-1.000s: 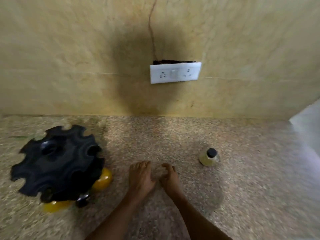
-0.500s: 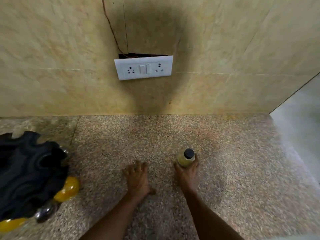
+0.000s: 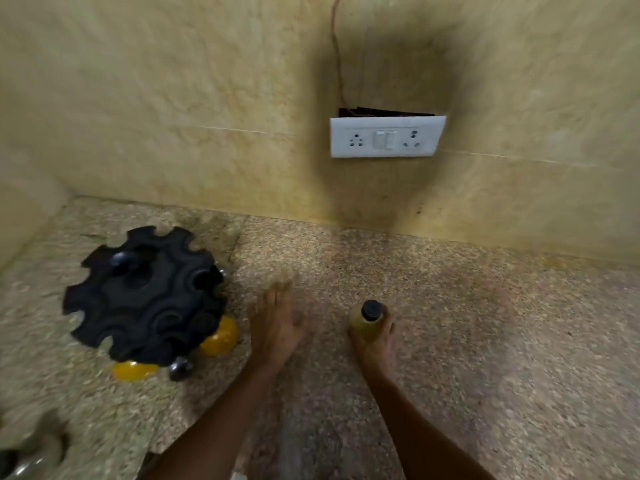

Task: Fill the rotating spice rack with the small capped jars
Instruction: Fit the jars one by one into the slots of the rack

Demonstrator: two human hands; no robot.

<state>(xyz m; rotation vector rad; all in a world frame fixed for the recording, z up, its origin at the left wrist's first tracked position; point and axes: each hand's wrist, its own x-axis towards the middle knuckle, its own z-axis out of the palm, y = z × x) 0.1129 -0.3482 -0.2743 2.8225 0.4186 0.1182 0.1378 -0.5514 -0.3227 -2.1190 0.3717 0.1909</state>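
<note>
Yellow jar (image 3: 367, 322), a second ago untouched, is now gripped by the right hand (image 3: 375, 344); left hand (image 3: 277, 323) lies flat, fingers straight; rack (image 3: 145, 296) awaits loading

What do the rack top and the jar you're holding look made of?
Rack top: matte black, moulded scallops, likely plastic. Jar in the right hand: see-through yellowish body, glass or clear plastic, can't tell; black cap looks plastic.

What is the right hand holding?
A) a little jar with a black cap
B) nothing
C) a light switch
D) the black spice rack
A: the right hand has its fingers curled round the little jar, whose black cap pokes up above them on the counter.
</note>
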